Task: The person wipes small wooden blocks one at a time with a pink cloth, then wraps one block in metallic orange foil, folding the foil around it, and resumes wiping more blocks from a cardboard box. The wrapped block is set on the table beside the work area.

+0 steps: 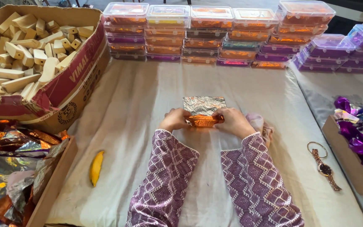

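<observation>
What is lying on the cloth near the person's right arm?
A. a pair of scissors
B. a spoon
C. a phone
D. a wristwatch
D: a wristwatch lies flat on the cloth to the right of the right sleeve, while both hands, left and right, press an orange foil-wrapped piece.

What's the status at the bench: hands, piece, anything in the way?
Left hand and right hand both pinching the orange foil-wrapped block. Silver foil sheet half under it. Nothing blocking; wristwatch off right.
</observation>
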